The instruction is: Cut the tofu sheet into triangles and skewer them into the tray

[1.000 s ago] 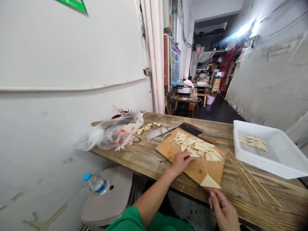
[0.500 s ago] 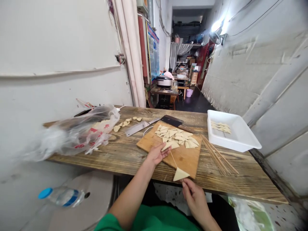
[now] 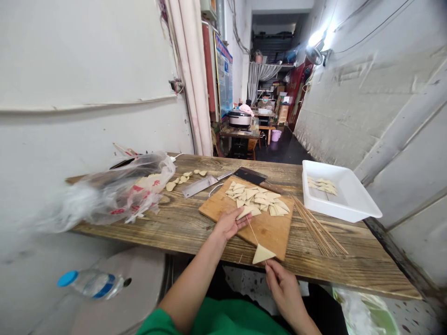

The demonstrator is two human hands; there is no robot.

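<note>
Threading seemingly underway at cutting board (image 3: 270,230): skewer (image 3: 252,230) bearing triangular slice (image 3: 262,254) pinched by right hand (image 3: 282,280), second slice (image 3: 249,212) by left hand (image 3: 227,224); alignment likely needed.

Cream triangles (image 3: 263,254); green sleeve (image 3: 159,322); bucket (image 3: 275,136) seemingly purple

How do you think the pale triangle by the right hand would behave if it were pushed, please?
The triangle looks thin, so it is probably light. Its corners stand out without visible drooping, suggesting it may be fairly stiff. The skewer shows on both sides of it, so a push would probably turn or slide it.
</note>
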